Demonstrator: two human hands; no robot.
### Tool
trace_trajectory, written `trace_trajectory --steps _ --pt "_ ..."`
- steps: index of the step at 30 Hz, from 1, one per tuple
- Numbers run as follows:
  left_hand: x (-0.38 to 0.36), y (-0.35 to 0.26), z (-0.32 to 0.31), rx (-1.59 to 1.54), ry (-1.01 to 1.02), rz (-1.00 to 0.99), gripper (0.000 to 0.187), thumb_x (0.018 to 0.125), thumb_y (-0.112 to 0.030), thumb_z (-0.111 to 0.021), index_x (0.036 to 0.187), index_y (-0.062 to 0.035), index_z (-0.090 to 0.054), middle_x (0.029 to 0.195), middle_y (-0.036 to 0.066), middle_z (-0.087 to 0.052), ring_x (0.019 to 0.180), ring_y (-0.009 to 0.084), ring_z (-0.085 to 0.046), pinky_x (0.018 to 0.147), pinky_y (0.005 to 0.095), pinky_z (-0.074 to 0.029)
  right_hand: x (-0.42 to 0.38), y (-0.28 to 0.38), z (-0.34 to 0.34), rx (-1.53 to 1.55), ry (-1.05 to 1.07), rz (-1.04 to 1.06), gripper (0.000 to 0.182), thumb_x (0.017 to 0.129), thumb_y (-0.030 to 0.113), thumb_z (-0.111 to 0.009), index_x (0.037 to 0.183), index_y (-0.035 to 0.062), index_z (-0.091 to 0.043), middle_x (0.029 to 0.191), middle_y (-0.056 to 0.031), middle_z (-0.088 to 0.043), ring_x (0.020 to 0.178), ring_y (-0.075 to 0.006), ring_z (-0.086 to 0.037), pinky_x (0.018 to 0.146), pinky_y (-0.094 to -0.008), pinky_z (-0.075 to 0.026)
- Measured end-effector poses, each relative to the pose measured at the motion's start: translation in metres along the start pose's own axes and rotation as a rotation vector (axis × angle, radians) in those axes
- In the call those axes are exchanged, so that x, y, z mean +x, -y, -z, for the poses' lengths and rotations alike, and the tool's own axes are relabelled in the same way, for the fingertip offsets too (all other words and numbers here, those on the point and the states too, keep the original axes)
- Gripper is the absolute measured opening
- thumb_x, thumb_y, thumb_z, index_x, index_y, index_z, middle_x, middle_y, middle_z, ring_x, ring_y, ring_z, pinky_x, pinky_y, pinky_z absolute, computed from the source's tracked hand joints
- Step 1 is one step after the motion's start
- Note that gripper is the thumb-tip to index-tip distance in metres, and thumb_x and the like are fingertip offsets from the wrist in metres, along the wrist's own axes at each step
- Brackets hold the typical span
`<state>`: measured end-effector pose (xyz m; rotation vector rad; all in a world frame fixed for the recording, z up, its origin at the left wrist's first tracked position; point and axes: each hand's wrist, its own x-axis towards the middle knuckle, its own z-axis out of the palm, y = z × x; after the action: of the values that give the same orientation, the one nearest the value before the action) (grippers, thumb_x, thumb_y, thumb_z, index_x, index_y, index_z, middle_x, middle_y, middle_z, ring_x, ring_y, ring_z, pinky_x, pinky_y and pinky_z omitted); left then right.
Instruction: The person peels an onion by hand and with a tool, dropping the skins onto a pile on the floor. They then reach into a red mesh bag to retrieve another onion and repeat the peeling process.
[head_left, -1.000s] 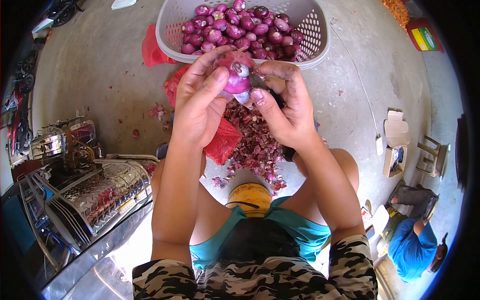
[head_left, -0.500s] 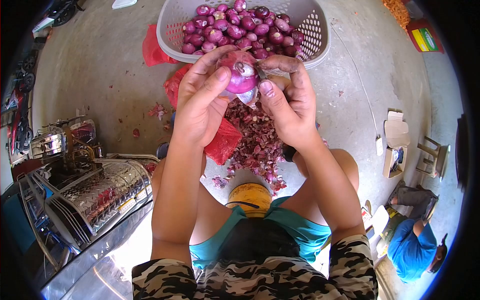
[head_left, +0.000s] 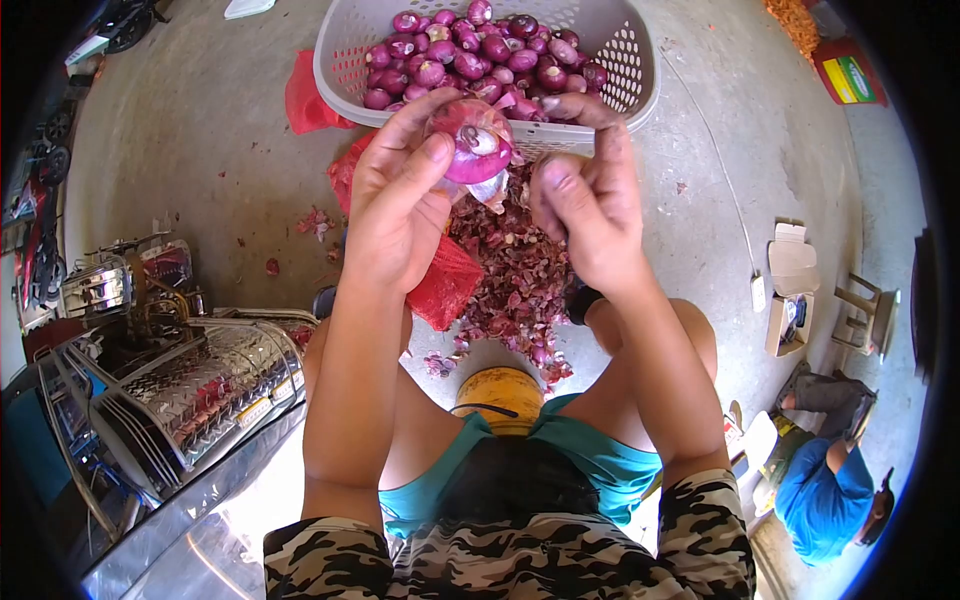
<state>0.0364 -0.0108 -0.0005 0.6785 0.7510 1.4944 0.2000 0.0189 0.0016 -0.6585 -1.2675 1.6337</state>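
Observation:
My left hand (head_left: 400, 180) is closed around a red onion (head_left: 480, 145), with its thumb across the near side. Loose pale skin hangs from the onion's lower edge. Just to the right, my right hand (head_left: 595, 195) is apart from the onion, its index finger raised and the others curled in. A small dark blade showed at its thumb a moment ago; the curled fingers now hide it. Below both hands lies a heap of onion skins (head_left: 515, 290) on the floor, beside a red mesh bag (head_left: 446, 285).
Ahead stands a grey perforated basket (head_left: 640, 85) holding many red onions. A yellow bucket (head_left: 500, 390) sits between my legs. Metal-framed equipment (head_left: 200, 380) is at left. At right are an open cardboard box (head_left: 790, 320), a small stool (head_left: 860, 315) and a person in blue (head_left: 825, 500).
My right hand has pulled away from the onion, to the right and slightly down, and its thumb and index finger have spread. The left hand still holds the onion, slightly turned.

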Motion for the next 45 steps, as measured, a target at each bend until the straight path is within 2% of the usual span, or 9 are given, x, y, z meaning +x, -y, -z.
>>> trace_trajectory --steps 3,9,12,15,18,21,30,39,45 --pt "0.000 -0.002 -0.001 0.011 0.004 0.004 0.048 0.090 -0.017 -0.054 0.131 0.0011 -0.038 0.124 0.016 -0.052 0.114 0.0239 -0.052 0.098 0.0413 -0.041 -0.003 -0.006 0.001 -0.157 0.067 0.034 0.042 0.089 0.008 -0.057 0.122 -0.0001 -0.034 0.079 -0.0045 -0.055 0.067 -0.0082 -0.054 0.059 -0.0217 -0.042" --pt "-0.001 -0.001 0.000 -0.008 -0.006 0.003 0.046 0.090 -0.016 -0.054 0.130 0.0014 -0.040 0.123 0.015 -0.053 0.114 0.0239 -0.052 0.097 0.0419 -0.042 -0.002 -0.009 -0.001 -0.193 0.102 0.083 0.040 0.087 0.006 -0.059 0.120 -0.0022 -0.037 0.113 -0.0104 -0.048 0.089 -0.0127 -0.060 0.073 -0.0247 -0.047" --pt "0.000 0.000 -0.003 -0.105 -0.029 -0.018 0.039 0.089 -0.007 -0.055 0.125 0.0011 -0.045 0.113 0.013 -0.059 0.102 0.0198 -0.059 0.088 0.0348 -0.049 -0.002 -0.012 -0.001 -0.199 0.090 0.064 0.038 0.088 0.007 -0.059 0.118 -0.0018 -0.038 0.110 -0.0101 -0.050 0.091 -0.0134 -0.060 0.074 -0.0250 -0.047" --pt "0.000 0.000 -0.002 -0.100 -0.031 -0.023 0.038 0.089 -0.006 -0.055 0.125 0.0011 -0.045 0.113 0.014 -0.059 0.103 0.0197 -0.059 0.088 0.0346 -0.049 -0.001 -0.011 -0.003 -0.240 0.089 0.082 0.034 0.088 0.006 -0.058 0.115 -0.0015 -0.040 0.109 -0.0101 -0.050 0.092 -0.0137 -0.059 0.075 -0.0255 -0.048" --pt "0.000 0.000 0.001 0.022 -0.019 -0.025 0.045 0.090 -0.016 -0.054 0.129 0.0016 -0.041 0.122 0.016 -0.054 0.114 0.0240 -0.052 0.098 0.0415 -0.042 -0.001 -0.013 -0.003 -0.240 0.091 0.099 0.031 0.088 0.006 -0.057 0.114 -0.0019 -0.041 0.106 -0.0106 -0.052 0.090 -0.0137 -0.060 0.075 -0.0256 -0.048" --pt "0.000 0.000 0.001 0.010 -0.014 -0.018 0.045 0.089 -0.015 -0.054 0.129 0.0015 -0.041 0.122 0.016 -0.053 0.114 0.0239 -0.052 0.098 0.0412 -0.042 0.000 -0.014 -0.005 -0.204 0.082 0.173 0.030 0.089 0.006 -0.056 0.113 -0.0023 -0.041 0.104 -0.0108 -0.053 0.085 -0.0127 -0.060 0.074 -0.0253 -0.048" --pt "0.000 -0.003 -0.001 0.000 -0.008 -0.001 0.047 0.089 -0.015 -0.053 0.130 0.0015 -0.037 0.125 0.019 -0.051 0.116 0.0255 -0.051 0.100 0.0418 -0.041 0.001 -0.006 -0.005 -0.138 -0.011 0.057 0.027 0.091 0.008 -0.054 0.114 0.0002 -0.041 0.070 -0.0015 -0.056 0.069 -0.0051 -0.052 0.062 -0.0202 -0.042" --pt "0.000 -0.004 0.000 -0.100 0.028 -0.033 0.046 0.090 -0.016 -0.051 0.131 0.0003 -0.037 0.128 0.020 -0.047 0.119 0.0307 -0.048 0.100 0.0457 -0.040 0.005 -0.009 0.004 0.007 -0.056 -0.101 0.029 0.092 0.011 -0.053 0.116 0.0034 -0.039 0.060 0.0030 -0.049 0.052 -0.0014 -0.039 0.049 -0.0181 -0.030" --pt "0.001 -0.002 0.002 -0.127 0.005 -0.060 0.043 0.090 -0.014 -0.051 0.129 -0.0029 -0.040 0.128 0.016 -0.048 0.119 0.0283 -0.048 0.101 0.0455 -0.039 0.000 -0.004 -0.003 -0.018 -0.016 -0.034 0.041 0.091 0.010 -0.053 0.124 0.0037 -0.030 0.061 0.0027 -0.047 0.052 -0.0028 -0.038 0.049 -0.0187 -0.030"
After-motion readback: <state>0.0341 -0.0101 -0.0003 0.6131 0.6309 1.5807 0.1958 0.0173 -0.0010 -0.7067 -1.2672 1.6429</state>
